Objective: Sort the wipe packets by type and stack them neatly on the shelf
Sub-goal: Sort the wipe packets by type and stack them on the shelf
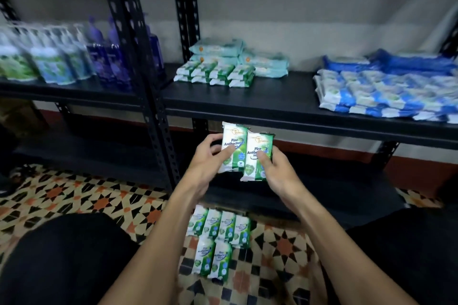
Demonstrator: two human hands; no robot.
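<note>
Now our left hand [210, 158] grips one green packet [234, 140], our right hand [276, 173] a second packet [259, 146], side by side just below the shelf [272, 106]. Should our pinch loosen, either could slip, or knock the green stack [215, 74] there askew.

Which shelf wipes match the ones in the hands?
The green-and-white stack, front left. The teal packs behind it and blue packs on the right differ.
</note>
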